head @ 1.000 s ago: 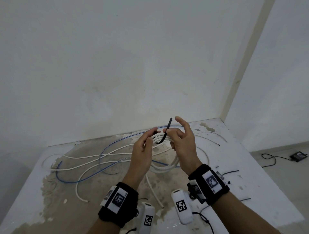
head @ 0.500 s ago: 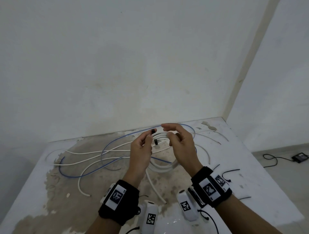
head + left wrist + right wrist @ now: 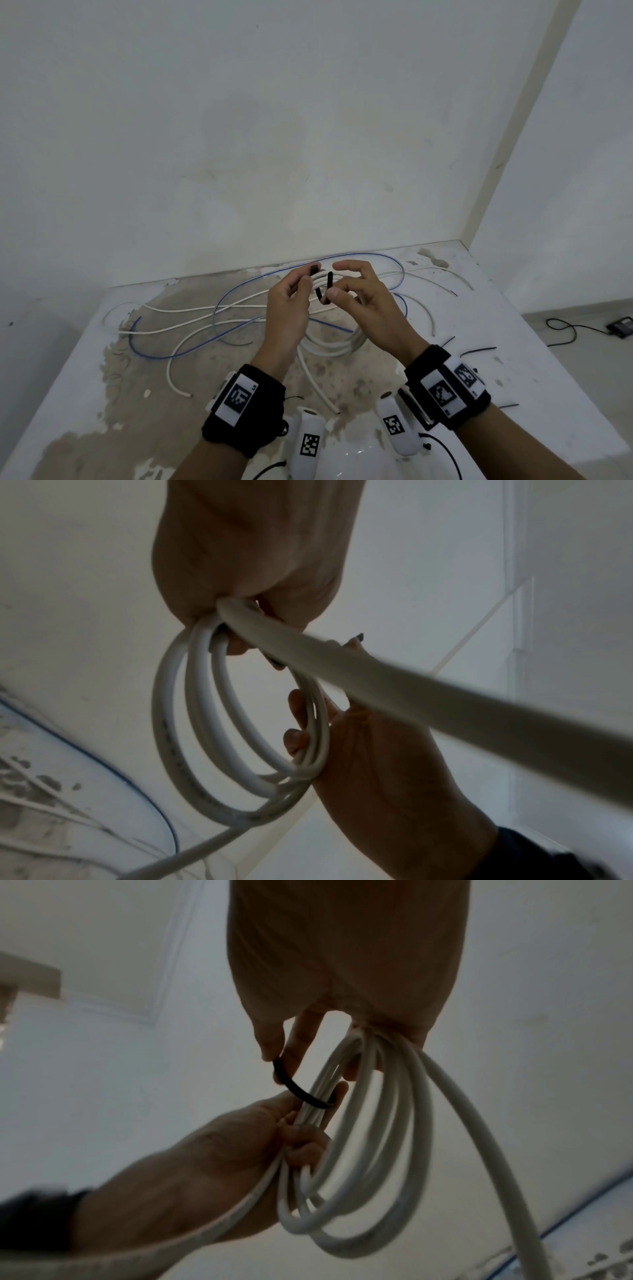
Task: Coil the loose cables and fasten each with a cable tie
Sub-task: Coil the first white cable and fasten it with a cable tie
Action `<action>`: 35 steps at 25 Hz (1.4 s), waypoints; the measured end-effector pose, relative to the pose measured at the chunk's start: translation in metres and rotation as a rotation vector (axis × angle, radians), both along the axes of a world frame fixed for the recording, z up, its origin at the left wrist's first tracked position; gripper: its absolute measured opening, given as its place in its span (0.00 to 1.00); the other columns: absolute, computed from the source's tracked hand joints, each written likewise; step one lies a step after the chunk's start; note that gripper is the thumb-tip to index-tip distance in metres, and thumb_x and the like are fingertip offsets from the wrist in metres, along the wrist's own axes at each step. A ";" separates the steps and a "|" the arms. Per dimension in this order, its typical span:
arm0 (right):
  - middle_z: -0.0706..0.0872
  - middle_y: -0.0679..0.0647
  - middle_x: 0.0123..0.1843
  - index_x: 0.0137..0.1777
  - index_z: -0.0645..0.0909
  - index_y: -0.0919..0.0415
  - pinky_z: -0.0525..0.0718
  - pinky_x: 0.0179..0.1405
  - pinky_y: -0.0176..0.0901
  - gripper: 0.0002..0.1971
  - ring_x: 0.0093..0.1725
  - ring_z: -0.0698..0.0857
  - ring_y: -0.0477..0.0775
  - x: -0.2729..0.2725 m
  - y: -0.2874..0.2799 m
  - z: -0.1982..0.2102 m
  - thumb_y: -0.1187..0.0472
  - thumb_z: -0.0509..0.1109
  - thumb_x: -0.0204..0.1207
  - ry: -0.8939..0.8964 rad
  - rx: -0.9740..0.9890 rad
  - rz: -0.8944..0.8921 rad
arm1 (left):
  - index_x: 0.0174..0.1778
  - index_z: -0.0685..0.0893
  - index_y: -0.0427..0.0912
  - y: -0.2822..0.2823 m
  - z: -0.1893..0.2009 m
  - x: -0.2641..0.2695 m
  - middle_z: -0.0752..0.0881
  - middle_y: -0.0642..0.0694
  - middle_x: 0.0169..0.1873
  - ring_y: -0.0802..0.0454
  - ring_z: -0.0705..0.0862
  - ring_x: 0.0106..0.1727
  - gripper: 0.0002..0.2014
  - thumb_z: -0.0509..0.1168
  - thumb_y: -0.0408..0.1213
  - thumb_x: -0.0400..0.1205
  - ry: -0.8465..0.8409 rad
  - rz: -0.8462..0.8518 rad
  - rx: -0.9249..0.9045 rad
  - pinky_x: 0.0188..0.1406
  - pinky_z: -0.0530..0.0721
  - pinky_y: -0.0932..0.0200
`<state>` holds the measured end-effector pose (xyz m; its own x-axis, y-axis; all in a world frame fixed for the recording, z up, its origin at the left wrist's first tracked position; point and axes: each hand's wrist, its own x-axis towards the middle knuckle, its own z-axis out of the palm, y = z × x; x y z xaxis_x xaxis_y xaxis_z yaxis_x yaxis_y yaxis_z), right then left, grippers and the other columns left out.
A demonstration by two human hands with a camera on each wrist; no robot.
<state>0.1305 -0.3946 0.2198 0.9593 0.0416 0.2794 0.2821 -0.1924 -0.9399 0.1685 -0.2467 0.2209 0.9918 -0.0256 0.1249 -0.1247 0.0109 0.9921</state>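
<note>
Both hands are raised over the table (image 3: pixel 513 342). A white cable coil (image 3: pixel 337 344) (image 3: pixel 205 737) (image 3: pixel 387 1150) hangs between them. My left hand (image 3: pixel 308 274) curls its fingers round the coil's strands and pinches the head of a black cable tie (image 3: pixel 323 291). The tie (image 3: pixel 298 1089) bends in a U under the strands. My right hand (image 3: pixel 337 281) pinches the tie's tail between thumb and forefinger, and its lower fingers hook the coil. One free end of the cable trails down toward the table.
A loose blue cable (image 3: pixel 219 308) and several loose white cables (image 3: pixel 178 311) sprawl over the stained table behind the hands. Spare black ties (image 3: pixel 478 350) lie at the right. A wall stands close behind. A black device (image 3: pixel 620 327) with a cord sits on the floor.
A second ago the tie's tail stood up between the hands. It now curves under the coil's strands as a U, and the right hand has shifted its pinch to the tail's end.
</note>
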 end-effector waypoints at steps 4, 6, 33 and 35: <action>0.84 0.40 0.54 0.38 0.92 0.58 0.77 0.73 0.52 0.12 0.74 0.73 0.36 0.003 -0.004 0.004 0.60 0.71 0.82 0.116 -0.030 -0.006 | 0.59 0.87 0.35 -0.004 0.005 -0.007 0.84 0.43 0.31 0.50 0.74 0.28 0.13 0.58 0.26 0.87 -0.117 -0.027 0.008 0.29 0.73 0.78; 0.87 0.40 0.52 0.36 0.92 0.56 0.77 0.73 0.53 0.13 0.73 0.75 0.38 0.004 -0.003 0.008 0.59 0.72 0.81 0.126 -0.034 -0.025 | 0.60 0.87 0.35 -0.005 0.006 -0.009 0.82 0.43 0.30 0.47 0.74 0.39 0.13 0.58 0.26 0.87 -0.149 -0.053 0.014 0.29 0.73 0.79; 0.83 0.54 0.60 0.40 0.91 0.52 0.78 0.59 0.28 0.11 0.66 0.81 0.42 0.006 -0.005 0.004 0.57 0.71 0.82 0.128 0.085 -0.105 | 0.61 0.86 0.42 -0.003 -0.003 -0.009 0.81 0.41 0.40 0.47 0.73 0.46 0.12 0.59 0.29 0.87 -0.134 -0.076 -0.004 0.31 0.73 0.77; 0.82 0.54 0.61 0.41 0.91 0.51 0.78 0.58 0.28 0.10 0.65 0.81 0.42 0.008 -0.005 0.006 0.56 0.71 0.82 0.139 0.068 -0.111 | 0.61 0.85 0.44 -0.004 -0.002 -0.009 0.80 0.47 0.43 0.47 0.73 0.46 0.12 0.59 0.29 0.87 -0.130 -0.084 -0.004 0.31 0.73 0.77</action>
<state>0.1385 -0.3995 0.2258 0.9865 -0.0812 0.1424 0.1292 -0.1500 -0.9802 0.1592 -0.2507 0.2184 0.9615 -0.1074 0.2528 -0.2510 0.0302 0.9675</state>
